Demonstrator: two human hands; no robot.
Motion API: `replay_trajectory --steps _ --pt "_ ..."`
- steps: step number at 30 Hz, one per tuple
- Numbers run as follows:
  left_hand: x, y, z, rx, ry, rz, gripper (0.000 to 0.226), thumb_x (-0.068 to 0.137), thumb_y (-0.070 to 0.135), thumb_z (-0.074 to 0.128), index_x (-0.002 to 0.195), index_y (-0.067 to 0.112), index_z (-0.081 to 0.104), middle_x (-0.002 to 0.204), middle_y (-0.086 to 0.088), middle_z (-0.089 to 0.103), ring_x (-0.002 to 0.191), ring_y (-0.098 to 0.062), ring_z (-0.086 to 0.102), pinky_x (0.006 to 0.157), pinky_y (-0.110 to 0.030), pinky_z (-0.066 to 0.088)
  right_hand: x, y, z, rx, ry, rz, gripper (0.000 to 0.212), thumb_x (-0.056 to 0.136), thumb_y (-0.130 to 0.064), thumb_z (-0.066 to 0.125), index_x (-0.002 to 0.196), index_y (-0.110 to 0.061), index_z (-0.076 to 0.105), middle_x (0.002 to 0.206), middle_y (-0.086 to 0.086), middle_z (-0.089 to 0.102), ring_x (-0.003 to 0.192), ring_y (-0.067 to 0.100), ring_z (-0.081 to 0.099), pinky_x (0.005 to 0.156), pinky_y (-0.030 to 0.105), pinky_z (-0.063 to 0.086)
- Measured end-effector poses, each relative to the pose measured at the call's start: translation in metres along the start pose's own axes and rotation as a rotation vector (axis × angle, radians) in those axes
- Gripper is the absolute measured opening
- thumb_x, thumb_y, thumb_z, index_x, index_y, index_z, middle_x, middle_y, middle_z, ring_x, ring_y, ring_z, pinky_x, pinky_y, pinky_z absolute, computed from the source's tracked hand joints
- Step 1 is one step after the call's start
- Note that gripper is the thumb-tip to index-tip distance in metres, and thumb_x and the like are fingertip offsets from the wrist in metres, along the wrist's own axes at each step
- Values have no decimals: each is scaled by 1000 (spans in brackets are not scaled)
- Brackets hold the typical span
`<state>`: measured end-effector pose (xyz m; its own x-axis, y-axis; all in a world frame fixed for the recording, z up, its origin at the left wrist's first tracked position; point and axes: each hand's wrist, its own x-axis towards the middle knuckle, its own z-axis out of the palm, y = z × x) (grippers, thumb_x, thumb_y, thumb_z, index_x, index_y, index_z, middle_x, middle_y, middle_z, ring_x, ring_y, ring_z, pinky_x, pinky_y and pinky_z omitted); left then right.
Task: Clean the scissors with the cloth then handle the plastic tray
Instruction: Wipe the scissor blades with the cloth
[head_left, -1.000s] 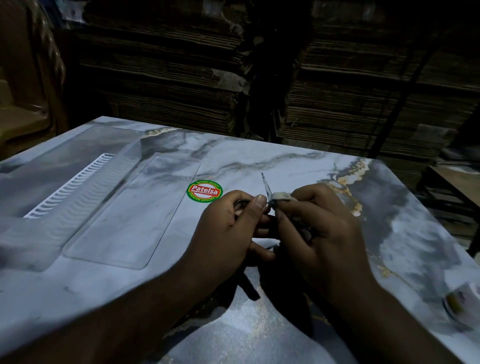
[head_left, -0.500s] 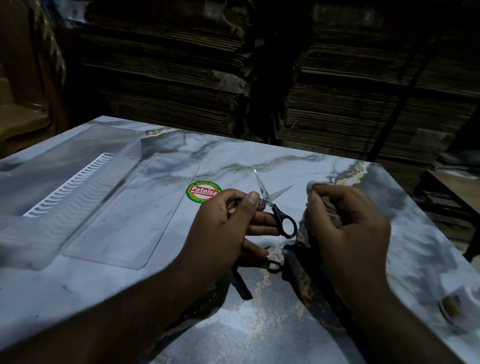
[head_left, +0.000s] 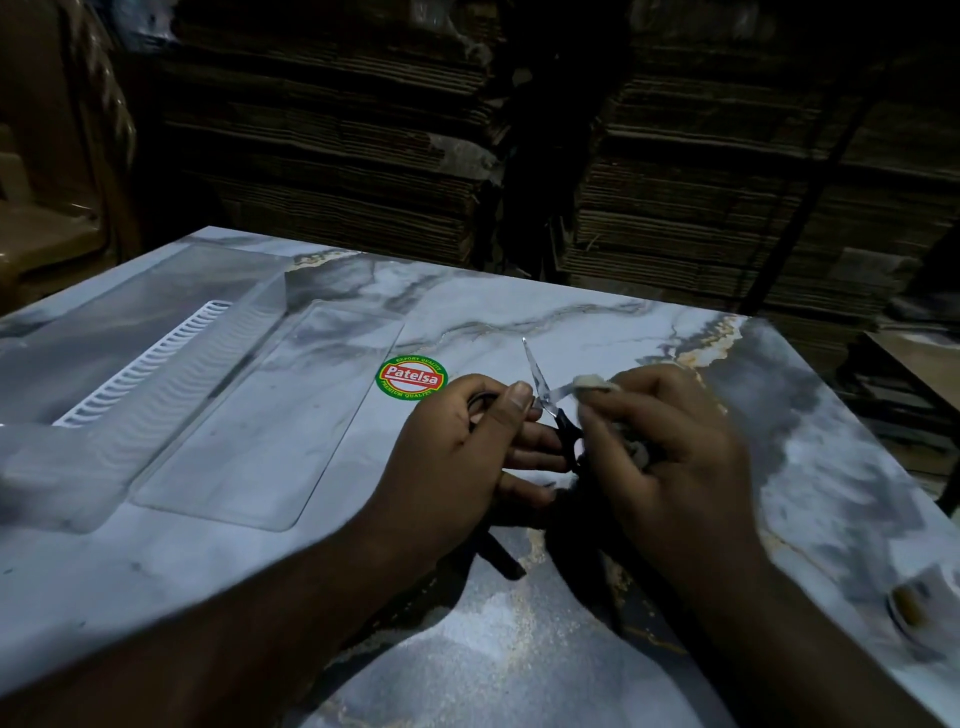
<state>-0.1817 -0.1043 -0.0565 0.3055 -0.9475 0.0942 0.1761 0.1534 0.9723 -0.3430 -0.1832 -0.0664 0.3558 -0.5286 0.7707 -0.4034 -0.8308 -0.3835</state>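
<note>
A: Where are the scissors (head_left: 540, 389) now?

B: You hold them in your left hand (head_left: 467, 447), above the marble-pattern table (head_left: 571, 322). Your fingers are curled around the black handles, the thumb lies on top near the pivot. The two blades are spread apart: one points up and away from you, the other points to the right.

A: And my right hand (head_left: 670, 457)?

B: It grips the cloth (head_left: 589, 383), bunched inside the curled fingers. A pale end of the cloth is pinched on the tip of the right blade. The hand is a little blurred, so I cannot tell the fingers more exactly.

A: The plastic tray (head_left: 218, 415)?

B: It lies flat on the table, to the left of your hands and well apart from them. It is transparent, with a white ribbed strip (head_left: 150, 358) along its left part. Between the tray and your left hand there is a round green and red sticker (head_left: 411, 378) with the word "Patelsa". Behind the table stand dark stacks of flat cardboard (head_left: 332, 130)
</note>
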Motion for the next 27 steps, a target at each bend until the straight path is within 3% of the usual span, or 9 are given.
replay_trajectory --steps 2,6,13,17,22,27 --pt "0 0 0 -22 9 -17 27 106 20 53 99 -5 61 87 -25 77 64 -25 79 48 -28 58 -2 -5 4 -3 -59 -77 16 94 -13 70 104 -8 82 97 4 67 89 18 63 77 29 49" --pt "2 -1 -2 9 -11 1 27 106 21 52 101 -4 61 87 -21 80 79 -32 81 53 -32 62 4 3 3 -6 6 -4 12 94 -12 72 101 -9 82 93 2 66 85 14 61 74 29 48" --pt "1 0 -3 17 -8 24 27 106 19 52 99 -4 62 83 -20 80 75 -31 81 50 -29 60 1 1 1 -6 -63 -94 17 96 -14 69 106 -8 81 96 5 66 89 22 63 76 34 49" --pt "2 1 -3 9 -9 9 27 106 20 52 100 -5 62 85 -20 79 74 -30 81 51 -28 60 2 -1 3 -2 -44 -38 16 96 -14 69 105 -10 82 94 3 66 88 18 61 78 27 47" --pt "0 -1 -5 50 13 18 26 105 20 55 99 -4 64 81 -19 78 72 -30 80 50 -28 59 2 4 1 -17 -111 -191 18 97 -16 68 104 -7 82 100 6 70 90 28 64 76 42 49" --pt "-1 -1 -1 5 6 -28 24 105 19 56 94 -2 62 85 -23 78 71 -35 79 47 -29 58 1 6 -3 -78 -64 -268 13 93 -17 76 90 -5 79 97 9 73 85 34 66 76 43 48"
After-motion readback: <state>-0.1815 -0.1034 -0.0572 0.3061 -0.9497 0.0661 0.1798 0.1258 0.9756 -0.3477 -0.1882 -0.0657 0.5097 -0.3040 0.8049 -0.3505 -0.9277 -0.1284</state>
